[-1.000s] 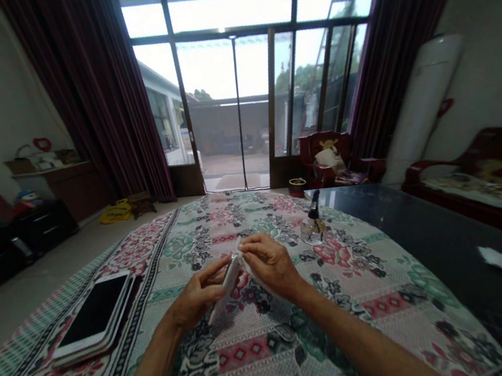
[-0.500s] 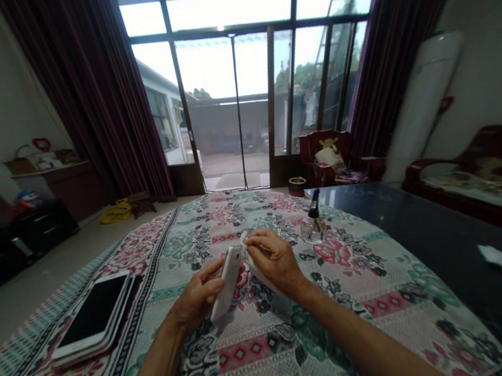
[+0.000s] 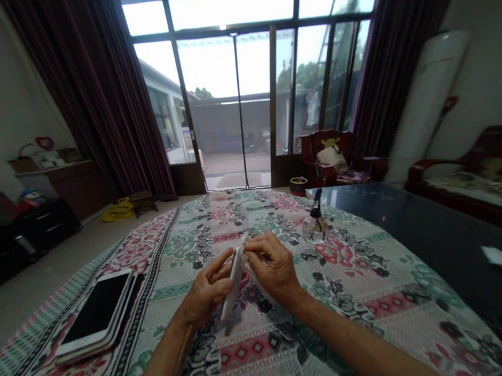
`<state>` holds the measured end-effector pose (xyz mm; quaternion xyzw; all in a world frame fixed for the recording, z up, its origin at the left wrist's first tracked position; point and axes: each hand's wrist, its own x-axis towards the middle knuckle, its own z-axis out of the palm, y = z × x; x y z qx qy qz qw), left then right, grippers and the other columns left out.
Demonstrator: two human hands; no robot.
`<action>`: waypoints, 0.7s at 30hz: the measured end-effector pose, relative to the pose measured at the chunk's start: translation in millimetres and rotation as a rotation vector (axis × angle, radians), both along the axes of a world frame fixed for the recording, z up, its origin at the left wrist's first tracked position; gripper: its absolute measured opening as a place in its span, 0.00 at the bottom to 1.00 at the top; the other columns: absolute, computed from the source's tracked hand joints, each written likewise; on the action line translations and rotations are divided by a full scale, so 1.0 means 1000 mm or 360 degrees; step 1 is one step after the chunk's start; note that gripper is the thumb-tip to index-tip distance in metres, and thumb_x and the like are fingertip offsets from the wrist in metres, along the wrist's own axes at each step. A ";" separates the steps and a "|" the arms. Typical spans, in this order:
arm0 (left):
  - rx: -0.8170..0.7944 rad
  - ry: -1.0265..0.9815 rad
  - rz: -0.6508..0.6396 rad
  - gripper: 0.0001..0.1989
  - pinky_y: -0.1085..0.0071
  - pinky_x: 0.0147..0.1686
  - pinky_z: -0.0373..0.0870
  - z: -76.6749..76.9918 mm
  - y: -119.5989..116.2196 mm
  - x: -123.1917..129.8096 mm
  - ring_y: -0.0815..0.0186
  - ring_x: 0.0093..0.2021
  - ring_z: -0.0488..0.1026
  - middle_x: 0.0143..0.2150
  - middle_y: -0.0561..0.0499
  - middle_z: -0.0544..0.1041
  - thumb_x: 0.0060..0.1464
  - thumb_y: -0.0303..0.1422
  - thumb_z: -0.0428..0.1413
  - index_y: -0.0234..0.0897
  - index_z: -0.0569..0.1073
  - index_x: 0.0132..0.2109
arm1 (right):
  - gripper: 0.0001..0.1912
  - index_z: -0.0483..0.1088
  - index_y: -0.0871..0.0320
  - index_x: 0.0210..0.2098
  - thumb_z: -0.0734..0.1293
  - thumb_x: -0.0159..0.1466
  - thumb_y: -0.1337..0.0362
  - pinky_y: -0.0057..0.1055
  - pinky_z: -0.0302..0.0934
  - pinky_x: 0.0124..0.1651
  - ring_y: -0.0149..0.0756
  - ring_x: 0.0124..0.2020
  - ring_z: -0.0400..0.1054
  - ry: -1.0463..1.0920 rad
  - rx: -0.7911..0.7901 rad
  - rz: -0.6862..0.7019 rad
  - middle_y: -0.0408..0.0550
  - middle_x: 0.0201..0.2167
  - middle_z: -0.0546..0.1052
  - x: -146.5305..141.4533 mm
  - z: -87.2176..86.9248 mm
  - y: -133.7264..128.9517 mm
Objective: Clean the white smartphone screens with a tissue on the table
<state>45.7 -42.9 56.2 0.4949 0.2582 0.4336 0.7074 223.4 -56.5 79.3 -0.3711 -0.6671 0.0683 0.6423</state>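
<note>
My left hand grips a white smartphone, held tilted on edge above the floral tablecloth. Pinched in the fingers of my right hand is a white tissue, pressed at the phone's upper end. Much of the tissue is hidden behind my right fingers. To the left lies a stack of phones, the top one white with a dark screen facing up. A clear glass bottle with a black pump top stands beyond my right hand.
The patterned tablecloth covers the table under my hands. On the dark glossy surface at right lies a crumpled white tissue piece. Wooden seats, curtains and a glass door stand farther back.
My left hand has turned the phone, so it now shows more edge-on and narrower. The right hand with the tissue stays at its upper end. The view has shifted slightly.
</note>
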 end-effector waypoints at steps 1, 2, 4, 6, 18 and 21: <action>0.0009 -0.0008 0.0001 0.42 0.71 0.41 0.72 -0.001 0.000 0.001 0.56 0.48 0.76 0.58 0.40 0.73 0.41 0.31 0.67 0.38 0.64 0.64 | 0.05 0.73 0.55 0.33 0.66 0.61 0.70 0.32 0.65 0.40 0.35 0.38 0.69 0.0009 -0.0003 -0.0003 0.47 0.33 0.74 -0.002 -0.002 -0.001; 0.0019 -0.0019 0.0004 0.41 0.70 0.43 0.72 -0.001 0.001 0.001 0.57 0.48 0.76 0.58 0.42 0.74 0.42 0.32 0.67 0.39 0.64 0.64 | 0.05 0.73 0.55 0.32 0.66 0.61 0.70 0.32 0.65 0.40 0.35 0.37 0.69 0.0006 -0.0008 0.0007 0.47 0.32 0.74 -0.004 -0.005 -0.002; 0.0037 -0.0047 0.0019 0.40 0.69 0.46 0.71 -0.002 0.003 0.000 0.58 0.48 0.76 0.58 0.44 0.74 0.42 0.32 0.67 0.41 0.65 0.64 | 0.05 0.73 0.54 0.31 0.66 0.60 0.70 0.32 0.65 0.40 0.35 0.37 0.69 -0.0019 -0.0017 0.0044 0.46 0.32 0.74 -0.007 -0.010 -0.003; 0.0039 -0.0071 0.0034 0.39 0.69 0.48 0.71 -0.003 0.005 -0.001 0.58 0.49 0.76 0.58 0.45 0.74 0.43 0.32 0.67 0.42 0.66 0.63 | 0.05 0.73 0.55 0.30 0.66 0.60 0.71 0.32 0.65 0.39 0.36 0.37 0.69 -0.0048 -0.0017 0.0090 0.47 0.31 0.74 -0.010 -0.014 -0.004; -0.0006 -0.0069 -0.0021 0.43 0.72 0.39 0.72 0.001 -0.001 0.003 0.58 0.45 0.77 0.58 0.41 0.73 0.41 0.32 0.68 0.40 0.63 0.65 | 0.05 0.73 0.55 0.31 0.65 0.60 0.70 0.31 0.64 0.40 0.36 0.38 0.69 0.0061 -0.0048 0.0017 0.47 0.33 0.74 0.003 0.005 0.001; -0.0015 -0.0059 -0.0005 0.44 0.74 0.34 0.71 0.002 -0.003 0.007 0.61 0.40 0.77 0.57 0.40 0.74 0.40 0.32 0.68 0.38 0.63 0.65 | 0.06 0.73 0.55 0.32 0.65 0.60 0.70 0.32 0.64 0.41 0.36 0.38 0.69 0.0082 -0.0045 -0.0017 0.47 0.34 0.74 0.005 0.006 0.002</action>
